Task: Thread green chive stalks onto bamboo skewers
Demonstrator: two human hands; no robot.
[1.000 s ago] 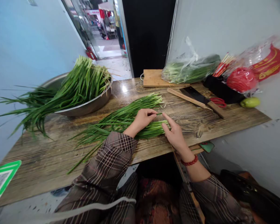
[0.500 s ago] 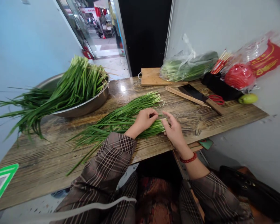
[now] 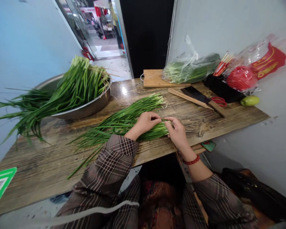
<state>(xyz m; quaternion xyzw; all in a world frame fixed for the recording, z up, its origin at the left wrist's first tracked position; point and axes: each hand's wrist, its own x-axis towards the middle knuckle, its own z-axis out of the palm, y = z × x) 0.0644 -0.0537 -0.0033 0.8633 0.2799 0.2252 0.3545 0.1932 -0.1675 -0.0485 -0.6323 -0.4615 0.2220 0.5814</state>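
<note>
Long green chives [image 3: 124,114] lie in loose bunches on the wooden table, pale ends pointing right. Over the nearer bunch, my left hand [image 3: 147,122] is closed in a pinch near the pale ends; what is between its fingertips is too small to name. Just to its right, my right hand [image 3: 177,131], with a red bead bracelet above the wrist, has thumb and fingers drawn together at the tips of the stalks. The fingertips of both hands are a short gap apart. Whatever the right fingers hold is too small to make out.
A metal basin [image 3: 85,110] heaped with chives stands at the left. Behind lie a cutting board [image 3: 153,78] and bagged greens [image 3: 190,71]. To the right are wooden sticks [image 3: 190,98], a cleaver [image 3: 205,100], red scissors [image 3: 219,101] and a green vegetable [image 3: 250,100].
My right thumb and index finger have drawn closer together, and the right hand has come slightly nearer to the left one. The view has shifted a little.
</note>
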